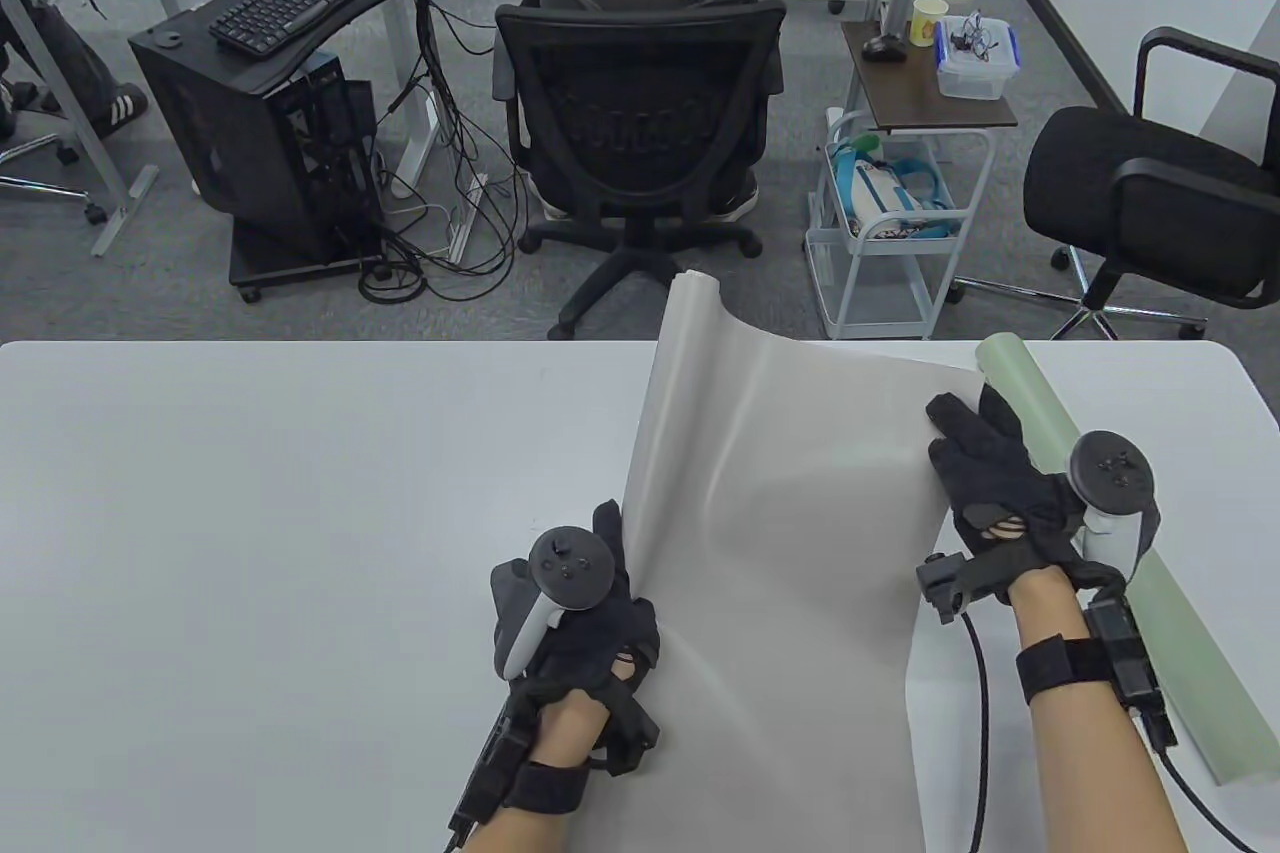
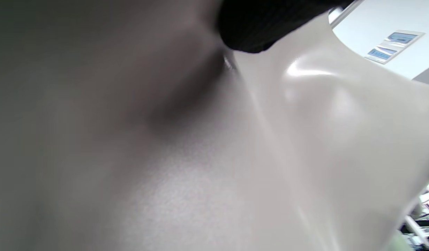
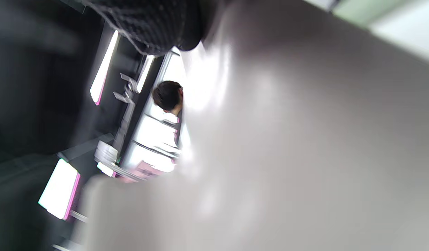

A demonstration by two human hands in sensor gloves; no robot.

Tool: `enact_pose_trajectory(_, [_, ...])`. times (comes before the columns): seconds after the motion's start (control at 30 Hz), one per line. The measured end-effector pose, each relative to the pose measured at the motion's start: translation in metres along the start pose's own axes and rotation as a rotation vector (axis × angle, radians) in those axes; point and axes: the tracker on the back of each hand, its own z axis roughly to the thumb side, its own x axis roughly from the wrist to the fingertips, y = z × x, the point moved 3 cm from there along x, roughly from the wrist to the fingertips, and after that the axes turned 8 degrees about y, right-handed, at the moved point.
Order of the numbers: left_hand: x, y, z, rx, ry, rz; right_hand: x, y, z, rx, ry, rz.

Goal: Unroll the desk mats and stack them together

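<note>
A grey desk mat lies unrolled but curling on the white table, its far left corner lifted above the table's far edge. My left hand grips the mat's left edge. My right hand presses on the mat's right edge, fingers spread. A pale green mat lies rolled up under and beside my right hand, running toward the near right. The grey mat fills the left wrist view and the right wrist view; a gloved fingertip touches it.
The table's far edge runs across the middle of the table view. Beyond it a seated person in an office chair, a small cart and a second chair stand on the floor.
</note>
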Motion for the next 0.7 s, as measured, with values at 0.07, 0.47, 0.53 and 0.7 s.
enact_pose_trajectory(0.07, [0.003, -0.007, -0.001, -0.054, 0.001, -0.047, 0.007, 0.009, 0.001, -0.300, 0.019, -0.051])
enact_pose_trajectory(0.47, [0.025, -0.029, -0.018, -0.270, 0.050, -0.225, -0.018, 0.109, -0.058, -0.689, 0.313, 0.380])
enact_pose_trajectory(0.53, [0.029, -0.031, -0.020, -0.273, 0.058, -0.238, -0.049, 0.119, -0.059, -0.549, 0.296, 0.521])
enact_pose_trajectory(0.7, [0.037, -0.032, -0.023, -0.284, 0.077, -0.253, -0.113, 0.117, -0.063, -0.528, 0.177, 0.535])
